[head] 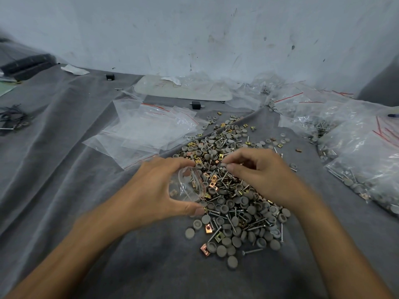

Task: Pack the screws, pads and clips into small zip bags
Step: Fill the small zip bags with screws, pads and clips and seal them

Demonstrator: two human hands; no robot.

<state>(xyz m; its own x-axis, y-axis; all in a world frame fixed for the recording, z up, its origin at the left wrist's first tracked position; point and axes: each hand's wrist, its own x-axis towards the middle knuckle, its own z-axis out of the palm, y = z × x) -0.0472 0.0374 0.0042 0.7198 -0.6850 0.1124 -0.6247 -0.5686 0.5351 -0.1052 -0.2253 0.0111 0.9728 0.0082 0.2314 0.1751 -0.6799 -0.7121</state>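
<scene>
A heap of grey round pads, silver screws and brass-coloured clips [235, 203] lies on the grey cloth in front of me. My left hand [155, 190] grips a small clear zip bag [187, 186] at the heap's left edge, its mouth held open between thumb and fingers; a few pieces show inside. My right hand [259, 171] hovers over the heap just right of the bag and pinches a small grey pad [223, 165] at its fingertips, close to the bag's mouth.
Empty zip bags [146, 128] with red strips lie spread at the left of the heap. Filled bags [362, 152] are piled at the right. A white tray [183, 88] sits by the back wall. Small black blocks [195, 105] and dark wires [13, 119] lie on the grey cloth [64, 169].
</scene>
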